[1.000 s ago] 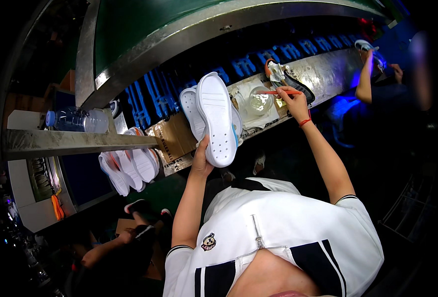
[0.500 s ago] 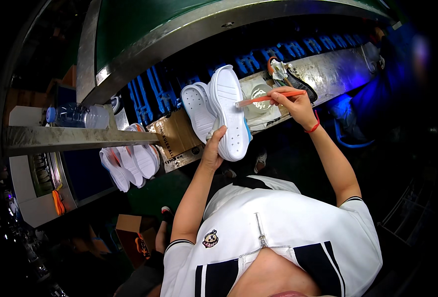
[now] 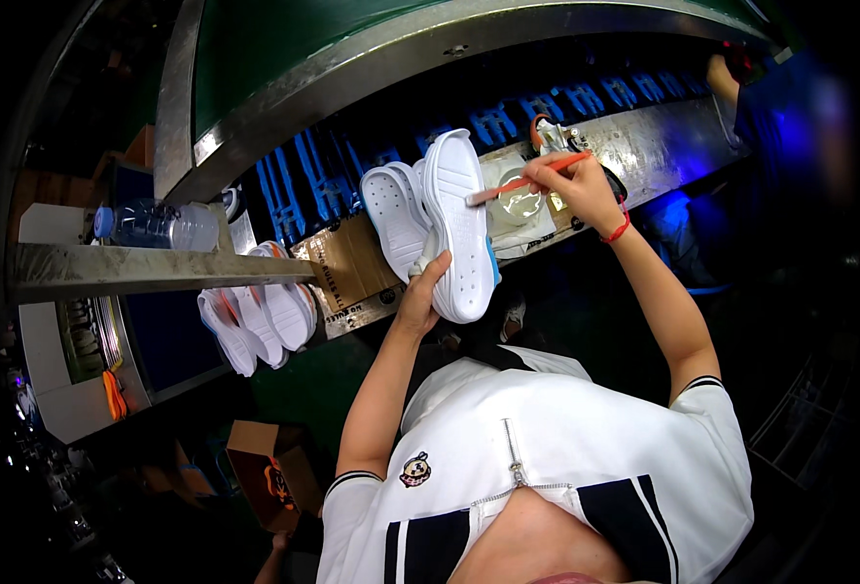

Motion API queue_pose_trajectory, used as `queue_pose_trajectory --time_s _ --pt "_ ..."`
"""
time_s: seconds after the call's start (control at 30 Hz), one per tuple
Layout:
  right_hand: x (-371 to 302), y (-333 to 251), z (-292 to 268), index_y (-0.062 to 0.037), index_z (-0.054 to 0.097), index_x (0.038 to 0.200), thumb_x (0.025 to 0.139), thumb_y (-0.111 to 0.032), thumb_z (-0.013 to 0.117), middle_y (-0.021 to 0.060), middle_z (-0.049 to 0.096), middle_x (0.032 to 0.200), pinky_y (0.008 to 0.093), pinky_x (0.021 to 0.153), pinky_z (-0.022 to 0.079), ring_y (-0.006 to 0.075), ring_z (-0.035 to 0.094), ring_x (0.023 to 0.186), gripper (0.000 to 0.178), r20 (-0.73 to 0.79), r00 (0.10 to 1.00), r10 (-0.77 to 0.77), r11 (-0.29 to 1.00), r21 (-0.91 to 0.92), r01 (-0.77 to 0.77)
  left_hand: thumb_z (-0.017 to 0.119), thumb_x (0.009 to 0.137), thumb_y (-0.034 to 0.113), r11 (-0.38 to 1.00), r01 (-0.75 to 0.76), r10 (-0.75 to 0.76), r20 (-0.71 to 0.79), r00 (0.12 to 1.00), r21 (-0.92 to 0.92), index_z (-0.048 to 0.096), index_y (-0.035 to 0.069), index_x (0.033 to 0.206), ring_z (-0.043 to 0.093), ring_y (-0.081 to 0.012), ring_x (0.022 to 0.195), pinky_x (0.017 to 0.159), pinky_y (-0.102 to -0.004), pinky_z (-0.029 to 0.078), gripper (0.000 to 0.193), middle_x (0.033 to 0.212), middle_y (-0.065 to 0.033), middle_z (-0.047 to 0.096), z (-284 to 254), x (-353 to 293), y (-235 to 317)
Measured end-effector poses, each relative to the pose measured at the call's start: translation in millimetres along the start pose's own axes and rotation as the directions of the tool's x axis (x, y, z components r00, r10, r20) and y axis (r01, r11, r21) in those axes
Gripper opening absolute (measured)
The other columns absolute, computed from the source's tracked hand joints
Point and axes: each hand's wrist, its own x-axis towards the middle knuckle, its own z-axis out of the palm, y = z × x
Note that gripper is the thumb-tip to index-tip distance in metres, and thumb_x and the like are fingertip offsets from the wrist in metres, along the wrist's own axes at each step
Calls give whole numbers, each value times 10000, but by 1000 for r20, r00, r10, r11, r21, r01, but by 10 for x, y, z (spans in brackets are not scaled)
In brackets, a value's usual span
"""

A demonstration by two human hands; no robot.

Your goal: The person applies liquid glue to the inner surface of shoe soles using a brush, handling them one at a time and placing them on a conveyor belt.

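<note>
My left hand (image 3: 422, 295) grips a white shoe sole (image 3: 459, 229) by its near left edge, thumb on the rim. Its blue-tinged side faces right, and small holes dot the surface near the lower end. In my right hand (image 3: 578, 190) is a brush with an orange-red handle (image 3: 537, 179), held between thumb and fingers. The brush tip is at the right part of the sole's inner face. More white soles (image 3: 388, 209) lean just left of the held one. Behind the brush, a round translucent container (image 3: 519, 207) rests on white sheeting.
Several white soles (image 3: 260, 310) hang or stand left of the cardboard (image 3: 354, 263). A metal bar (image 3: 158, 265) crosses at left, beside a plastic bottle (image 3: 158, 226). Blue racks (image 3: 493, 125) line the far side. Another person's arm (image 3: 722, 80) shows at far right.
The brush has shifted slightly right along the sole. At far right, a person's arm has come into view. A leg at the lower left is gone, and a hand shows there.
</note>
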Motion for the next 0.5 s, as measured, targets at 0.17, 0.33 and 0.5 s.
queue_pose_trajectory --time_s 0.17,0.33,0.5 --pt "158 -53 -110 32 698 947 888 -168 628 64 687 777 220 684 496 96 629 699 220 -152 984 -97 994 -61 89 557 909 365 997 70 -67 142 988 -14 354 -4 1378 589 -206 1086 928 -326 478 631 1232 -139 556 -132 -41 -62" --pt "247 -179 -202 17 712 904 875 -186 637 65 697 794 225 669 507 121 653 710 218 -110 964 -243 962 -155 225 438 927 424 973 176 -98 427 899 -148 293 -15 1417 600 -318 1079 910 -454 510 673 1296 -237 503 -89 -81 32" --pt "363 -372 -268 19 701 920 893 -159 623 80 686 840 250 681 521 130 642 739 197 218 931 -293 913 -225 340 358 954 438 902 347 -181 506 844 -257 249 -9 1439 604 -395 1048 858 -526 522 669 1318 -293 458 -87 -165 162"
